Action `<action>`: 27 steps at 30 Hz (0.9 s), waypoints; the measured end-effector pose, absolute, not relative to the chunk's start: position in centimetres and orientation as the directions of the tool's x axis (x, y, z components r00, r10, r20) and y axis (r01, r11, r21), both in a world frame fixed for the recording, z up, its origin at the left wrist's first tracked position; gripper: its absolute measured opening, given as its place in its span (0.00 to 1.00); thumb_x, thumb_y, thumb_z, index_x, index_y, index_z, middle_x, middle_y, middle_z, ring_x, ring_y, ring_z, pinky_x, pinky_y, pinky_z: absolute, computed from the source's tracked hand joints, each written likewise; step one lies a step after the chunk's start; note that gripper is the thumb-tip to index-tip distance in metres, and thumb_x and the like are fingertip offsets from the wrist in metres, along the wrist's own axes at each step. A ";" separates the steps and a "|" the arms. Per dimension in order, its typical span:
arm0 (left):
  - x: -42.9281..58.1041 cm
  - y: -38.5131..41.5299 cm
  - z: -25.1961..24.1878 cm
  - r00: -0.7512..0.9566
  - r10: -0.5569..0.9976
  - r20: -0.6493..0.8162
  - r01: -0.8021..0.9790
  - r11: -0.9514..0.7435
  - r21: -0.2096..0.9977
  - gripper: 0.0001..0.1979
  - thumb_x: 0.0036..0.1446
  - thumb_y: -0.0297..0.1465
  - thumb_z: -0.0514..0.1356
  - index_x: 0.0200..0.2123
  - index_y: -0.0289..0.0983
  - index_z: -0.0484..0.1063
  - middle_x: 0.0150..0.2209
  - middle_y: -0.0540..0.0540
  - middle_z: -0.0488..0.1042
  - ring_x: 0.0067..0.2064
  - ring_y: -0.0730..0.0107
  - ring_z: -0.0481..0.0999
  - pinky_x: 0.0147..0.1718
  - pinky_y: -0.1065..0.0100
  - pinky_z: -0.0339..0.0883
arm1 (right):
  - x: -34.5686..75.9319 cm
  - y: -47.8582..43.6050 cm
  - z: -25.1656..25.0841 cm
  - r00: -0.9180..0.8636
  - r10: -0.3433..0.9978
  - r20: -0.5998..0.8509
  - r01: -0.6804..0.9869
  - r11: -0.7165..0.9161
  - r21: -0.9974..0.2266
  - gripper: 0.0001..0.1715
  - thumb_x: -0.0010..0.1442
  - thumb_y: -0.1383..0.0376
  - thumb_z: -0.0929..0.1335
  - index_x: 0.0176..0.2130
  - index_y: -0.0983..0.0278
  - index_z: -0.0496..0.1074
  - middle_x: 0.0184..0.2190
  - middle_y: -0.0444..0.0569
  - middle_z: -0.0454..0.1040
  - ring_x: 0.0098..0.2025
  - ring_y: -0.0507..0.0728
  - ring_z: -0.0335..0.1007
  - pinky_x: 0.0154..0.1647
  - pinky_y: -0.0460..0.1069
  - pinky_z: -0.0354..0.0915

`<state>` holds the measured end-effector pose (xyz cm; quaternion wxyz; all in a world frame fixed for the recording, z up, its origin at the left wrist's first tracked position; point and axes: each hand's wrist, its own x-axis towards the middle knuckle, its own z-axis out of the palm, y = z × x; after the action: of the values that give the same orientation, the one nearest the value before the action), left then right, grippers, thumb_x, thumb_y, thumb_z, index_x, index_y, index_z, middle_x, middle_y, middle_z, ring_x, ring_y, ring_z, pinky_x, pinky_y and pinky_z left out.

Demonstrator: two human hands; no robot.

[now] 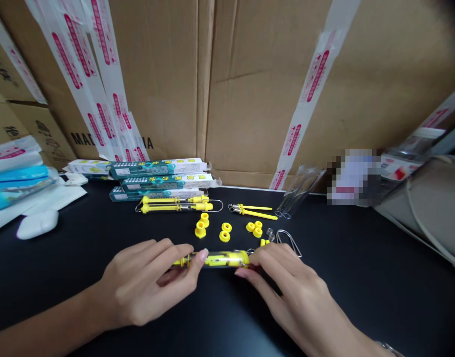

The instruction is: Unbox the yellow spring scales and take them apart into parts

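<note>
**On a black benchtop: yellow spring scale pinched in both hands**

Far left, there's a blue-and-white packet (19, 181) and a smooth white plastic object (37, 223) that I can't identify, with cardboard cartons (156, 84) behind. One carton has big black print reading "MAD", then the rest disappears behind white packing tape (78, 54) with blurry red lettering. Stacked in front are teal-and-white retail boxes (156, 171) with small yellow squares, but their print is too small to read.

Two finished yellow scales (175, 203) lie side by side on the black benchtop (324, 297), with wire loops at their ends. Below them are chunky yellow plastic rings (224, 232).

My left hand (145, 282) has its fingers together, clamped with the thumb on the left end of a clear-bodied yellow tube scale (216, 259). That scale sits just above the benchtop, bridging both hands. My right hand (283, 282) is clamped on its right end, fingers together over the top, right beside a coil spring (271, 234) and a bent wire hook (289, 243).

Further right are two yellow rods (253, 210), a clear plastic sleeve (299, 191), a pixelated patch (352, 176), and a beige fabric bag (424, 208).
</note>
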<state>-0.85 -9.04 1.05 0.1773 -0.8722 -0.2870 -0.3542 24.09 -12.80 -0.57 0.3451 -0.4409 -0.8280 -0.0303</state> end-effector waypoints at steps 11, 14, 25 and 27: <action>-0.5 -9.5 1.0 0.544 0.368 0.755 0.603 -0.797 -0.046 0.06 0.61 0.24 0.64 0.33 0.40 0.73 0.27 0.57 0.78 0.21 0.80 0.74 0.22 0.73 0.67 | 23.8 -13.3 -0.1 -0.275 0.784 0.556 0.680 0.567 -0.464 0.24 0.65 0.65 0.69 0.24 0.60 0.53 0.18 0.37 0.58 0.19 0.48 0.55 0.21 0.43 0.55; -0.6 -9.7 0.9 0.559 0.368 0.743 0.576 -0.817 -0.029 0.06 0.60 0.24 0.65 0.35 0.42 0.75 0.27 0.57 0.78 0.22 0.80 0.74 0.22 0.74 0.68 | 23.6 -13.3 -0.1 -0.286 0.787 0.547 0.645 0.580 -0.498 0.28 0.64 0.65 0.70 0.23 0.60 0.48 0.16 0.35 0.54 0.17 0.46 0.51 0.19 0.43 0.51; -2.3 -10.1 0.1 0.718 0.259 0.646 0.522 -0.814 -0.255 0.14 0.63 0.19 0.58 0.47 0.40 0.77 0.36 0.48 0.81 0.31 0.69 0.80 0.31 0.67 0.76 | 23.5 -13.3 -0.5 -0.274 0.799 0.536 0.539 0.589 -0.602 0.33 0.63 0.67 0.71 0.23 0.60 0.44 0.16 0.35 0.48 0.17 0.46 0.45 0.18 0.43 0.47; -2.6 -10.0 -0.1 0.717 0.251 0.650 0.531 -0.800 -0.277 0.14 0.63 0.20 0.58 0.48 0.41 0.77 0.37 0.48 0.80 0.33 0.68 0.80 0.34 0.66 0.77 | 23.5 -13.3 -0.6 -0.271 0.802 0.532 0.532 0.585 -0.612 0.33 0.63 0.67 0.71 0.23 0.60 0.43 0.16 0.35 0.48 0.17 0.46 0.44 0.18 0.43 0.47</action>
<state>-2.56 -10.03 -0.10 0.2288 -0.8980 -0.2178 -0.3063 23.49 -13.28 -0.58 0.4268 -0.4269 -0.7813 0.1586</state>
